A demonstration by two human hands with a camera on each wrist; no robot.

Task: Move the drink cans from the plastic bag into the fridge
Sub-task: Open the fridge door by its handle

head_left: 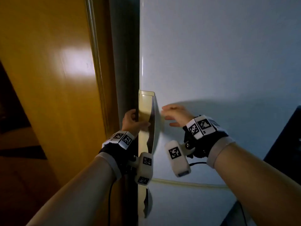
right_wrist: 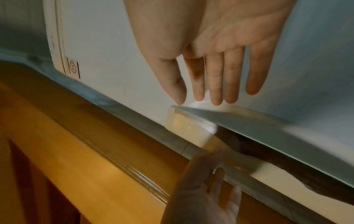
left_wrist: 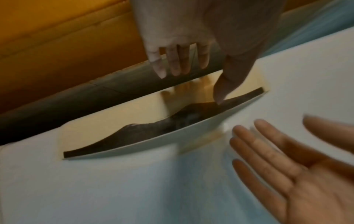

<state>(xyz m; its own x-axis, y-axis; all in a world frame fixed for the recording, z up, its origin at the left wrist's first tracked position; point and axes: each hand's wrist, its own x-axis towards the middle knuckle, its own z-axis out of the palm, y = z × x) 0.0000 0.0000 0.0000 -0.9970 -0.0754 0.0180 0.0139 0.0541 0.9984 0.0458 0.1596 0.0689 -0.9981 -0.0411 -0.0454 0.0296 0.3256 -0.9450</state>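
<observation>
Both forearms rise from the lower frame toward the closed fridge (head_left: pixel 211 62). At centre, the left hand (head_left: pixel 130 121) reaches, fingers uncurled, around the door's handle recess (head_left: pixel 145 111); the right hand (head_left: pixel 175 115) hovers flat, holding nothing. No cans or bag show, so the loading seems undone.

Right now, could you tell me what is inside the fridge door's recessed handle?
Only a dark hollow in the recessed handle; the left hand reaches towards it. The fridge door hides any contents.

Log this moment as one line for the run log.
fridge door: closed | left hand: fingers at handle recess | right hand: open, near door | cans, bag: not in view
</observation>
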